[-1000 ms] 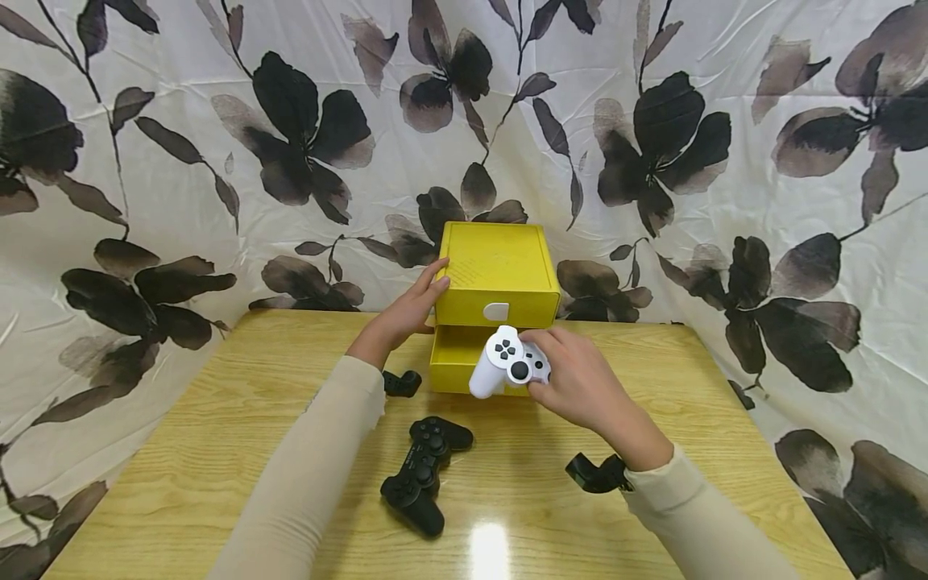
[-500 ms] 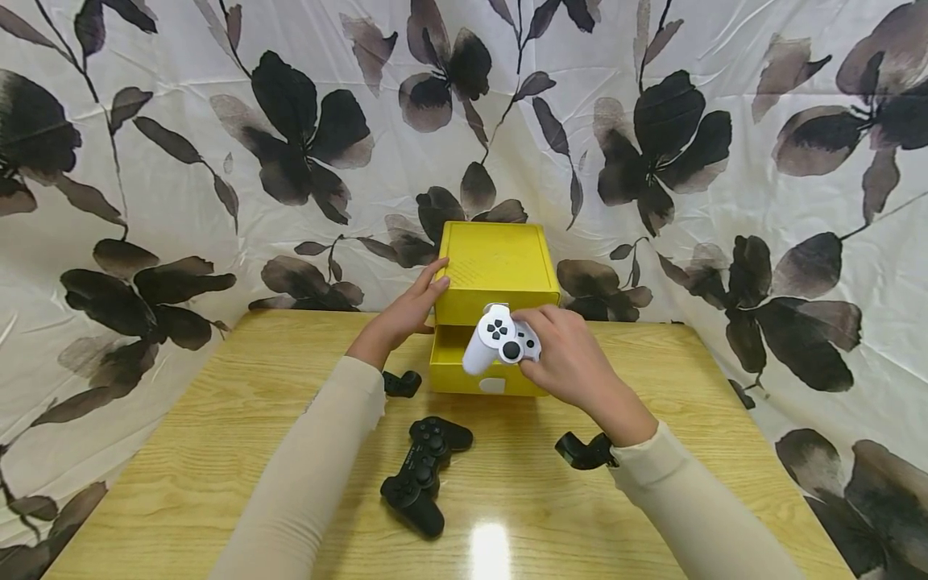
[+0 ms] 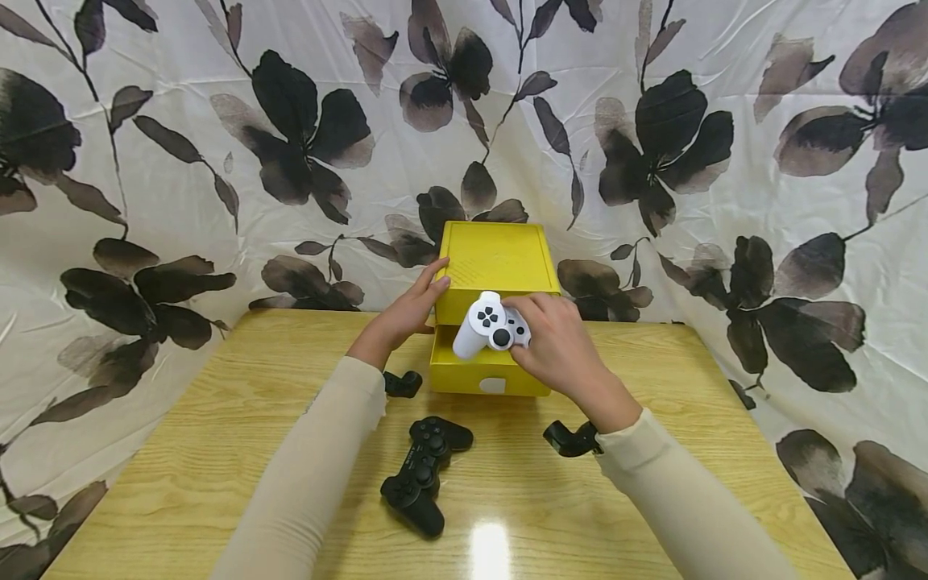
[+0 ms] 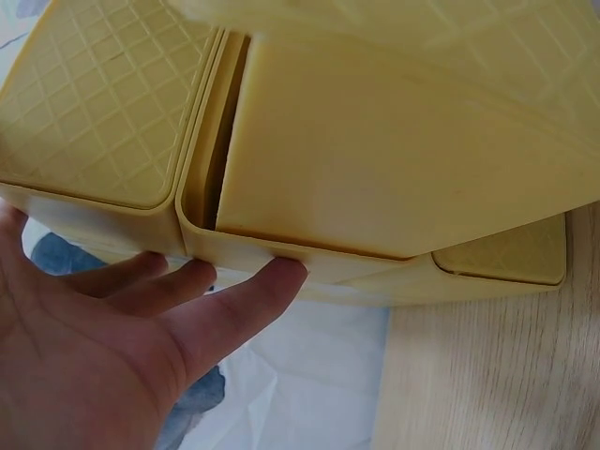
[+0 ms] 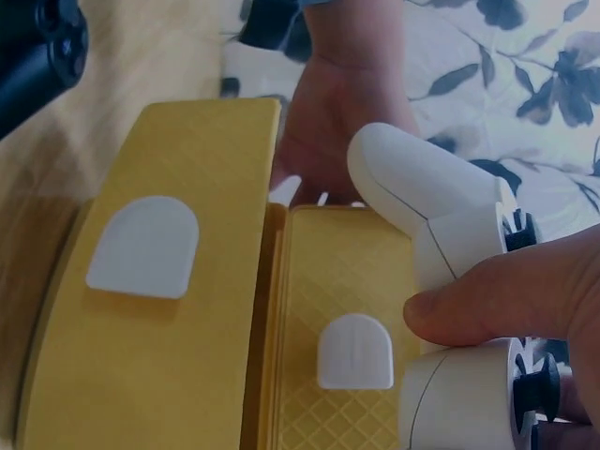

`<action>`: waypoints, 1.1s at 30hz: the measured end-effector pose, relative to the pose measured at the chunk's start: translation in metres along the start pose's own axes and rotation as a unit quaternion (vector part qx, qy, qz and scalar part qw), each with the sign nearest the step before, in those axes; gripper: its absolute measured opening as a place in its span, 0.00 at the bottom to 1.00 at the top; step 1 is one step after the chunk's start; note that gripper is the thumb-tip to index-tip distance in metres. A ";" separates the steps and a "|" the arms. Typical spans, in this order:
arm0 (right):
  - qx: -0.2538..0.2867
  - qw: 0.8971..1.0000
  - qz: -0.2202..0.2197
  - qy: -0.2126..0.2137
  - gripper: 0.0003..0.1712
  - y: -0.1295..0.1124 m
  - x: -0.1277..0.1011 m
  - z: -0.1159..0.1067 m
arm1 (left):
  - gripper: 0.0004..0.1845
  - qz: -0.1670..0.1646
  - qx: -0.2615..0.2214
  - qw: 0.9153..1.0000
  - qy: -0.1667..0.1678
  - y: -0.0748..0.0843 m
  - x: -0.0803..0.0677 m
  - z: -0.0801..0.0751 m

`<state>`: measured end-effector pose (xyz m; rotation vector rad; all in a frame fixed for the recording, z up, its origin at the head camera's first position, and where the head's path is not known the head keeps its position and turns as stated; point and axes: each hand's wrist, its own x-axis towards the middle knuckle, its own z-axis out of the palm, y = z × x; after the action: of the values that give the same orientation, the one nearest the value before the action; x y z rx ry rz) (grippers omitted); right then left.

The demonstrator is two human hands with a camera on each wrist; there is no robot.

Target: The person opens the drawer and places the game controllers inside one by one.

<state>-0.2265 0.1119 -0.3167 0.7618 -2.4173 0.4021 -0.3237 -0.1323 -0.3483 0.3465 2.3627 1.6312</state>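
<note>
A yellow two-drawer box (image 3: pixel 500 254) stands at the back of the table, its lower drawer (image 3: pixel 453 379) pulled out and its upper one closed. Against the box's left side rests my left hand (image 3: pixel 403 317), fingers extended; the left wrist view shows those fingertips (image 4: pixel 286 272) touching the casing beside the drawer opening. My right hand (image 3: pixel 557 348) grips a white game controller (image 3: pixel 484 316) by one side, just above the lower drawer and in front of the upper drawer's face. The right thumb (image 5: pixel 450 309) presses on the controller's underside. A black game controller (image 3: pixel 423 475) lies nearer on the table.
The wooden table (image 3: pixel 275 419) carries the box and the black controller. A floral cloth (image 3: pixel 551 145) hangs close behind the box and along both sides. Small black wrist cameras (image 3: pixel 570 439) sit on both wrists.
My right hand has carried the white controller up, away and slightly left, from before the lower drawer to over it. The left hand, box and black controller stay put.
</note>
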 end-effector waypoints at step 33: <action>-0.046 0.997 -0.025 0.055 0.29 -0.001 0.005 0.038 | 0.30 0.001 -0.005 1.000 0.006 0.000 -0.001 0.002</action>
<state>-0.2453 0.0920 -0.3439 0.7387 -2.2931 0.3034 -0.3223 -0.1307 -0.3489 0.3377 2.3642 1.6497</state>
